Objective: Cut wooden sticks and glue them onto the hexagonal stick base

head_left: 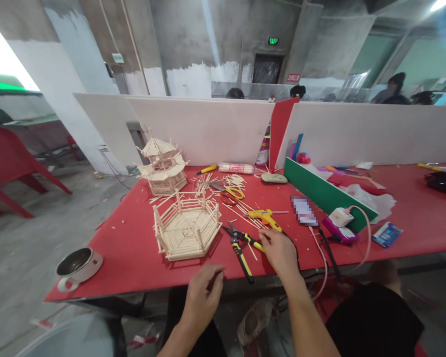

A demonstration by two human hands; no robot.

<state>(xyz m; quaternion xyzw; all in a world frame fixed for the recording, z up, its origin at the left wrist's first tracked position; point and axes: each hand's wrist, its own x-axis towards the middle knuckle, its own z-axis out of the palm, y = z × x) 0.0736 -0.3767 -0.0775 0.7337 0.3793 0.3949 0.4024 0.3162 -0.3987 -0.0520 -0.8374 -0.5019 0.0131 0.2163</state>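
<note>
One green sign (273, 40), lettering unreadable; right hand (280, 253) beside pliers (241, 248).

Your tabletop (134, 260) looked matt and smooth; the hexagonal model (188, 229) was bare pale wood, the pliers (241, 248) plastic-gripped, the bowl (78, 263) shiny metal.
</note>
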